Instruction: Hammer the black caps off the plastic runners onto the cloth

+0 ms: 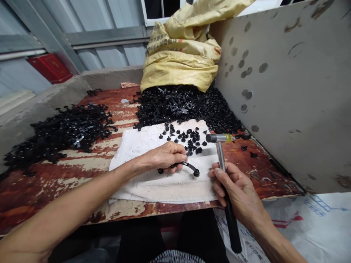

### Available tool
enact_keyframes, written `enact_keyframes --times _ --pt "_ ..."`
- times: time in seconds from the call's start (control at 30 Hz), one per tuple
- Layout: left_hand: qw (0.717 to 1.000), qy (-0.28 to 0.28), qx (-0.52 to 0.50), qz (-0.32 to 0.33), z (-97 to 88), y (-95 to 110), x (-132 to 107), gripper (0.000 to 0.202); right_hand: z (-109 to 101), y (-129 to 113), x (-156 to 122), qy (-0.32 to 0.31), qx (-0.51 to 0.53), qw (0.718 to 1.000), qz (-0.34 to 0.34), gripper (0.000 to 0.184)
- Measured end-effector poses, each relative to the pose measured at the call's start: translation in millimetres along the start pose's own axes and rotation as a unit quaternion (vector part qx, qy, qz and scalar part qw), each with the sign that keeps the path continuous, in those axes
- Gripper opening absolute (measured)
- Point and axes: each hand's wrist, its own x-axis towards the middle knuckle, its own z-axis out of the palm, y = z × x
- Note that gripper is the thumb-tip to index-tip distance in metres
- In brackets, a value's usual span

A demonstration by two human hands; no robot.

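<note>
My left hand (164,156) is closed on one end of a curved black plastic arm (189,167), which lies on a white cloth (153,186); a round black cap sits at the arm's free end. My right hand (236,191) grips a small hammer (222,160) by its black handle, with the metal and yellow head raised just right of the arm. Several loose black caps (189,137) lie scattered on the cloth behind my left hand.
A heap of black curved parts (63,133) covers the left of the worn red table (55,179). A bigger pile of black caps (189,106) spills from a yellow sack (183,51) at the back. A grey spotted board (287,91) walls the right side.
</note>
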Motion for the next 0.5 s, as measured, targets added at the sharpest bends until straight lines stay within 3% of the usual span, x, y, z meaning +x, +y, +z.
enact_keyframes --times 0.5 --pt "0.997 -0.02 -0.075 0.005 -2.9 -1.5 3.6 0.023 -0.3 -0.6 0.3 0.014 0.02 1.0 0.017 0.044"
